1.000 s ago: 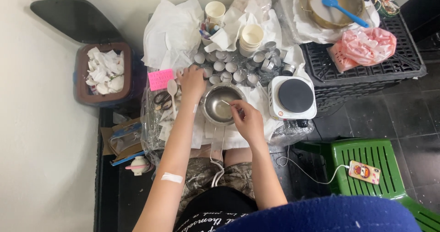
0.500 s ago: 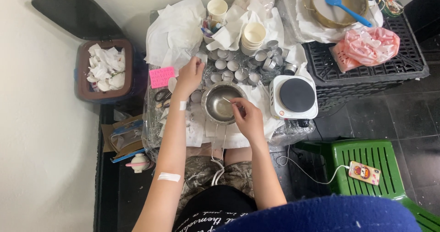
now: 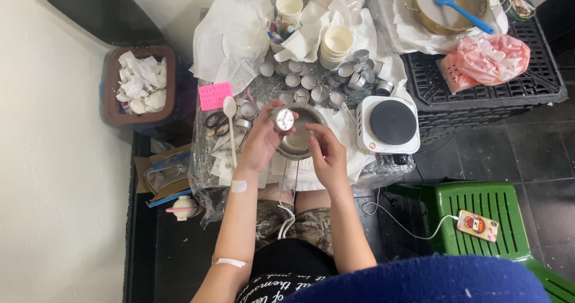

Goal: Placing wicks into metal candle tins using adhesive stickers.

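- Head view: we see the left hand (image 3: pixel 260 140) closed around a small round metal tin (image 3: pixel 283 119), lifted so its open face points up at the camera — it sits at the fingertips, just above the left rim of the steel bowl (image 3: pixel 299 136).
- The right hand (image 3: pixel 326 153) is to the right of the tin and a little nearer us, over the bowl's right rim; its fingers are curled and pinched, but we cannot tell whether they hold anything.
- The tin lies up and to the left of the right hand, close but apart; being round, it shows no long axis. The left hand is the one on it.
- Counts: one bowl, one held tin, and a cluster of like tins (image 3: pixel 323 78) on the far side of the table — more than a dozen, too crowded to count exactly.
- One white spoon (image 3: pixel 230 120) lies left of the left hand, handle toward us; one pink note (image 3: pixel 215 95) beyond it.
- One white hotplate (image 3: pixel 390 123) stands right of the bowl; one stack of paper cups (image 3: pixel 336 44) sits far.
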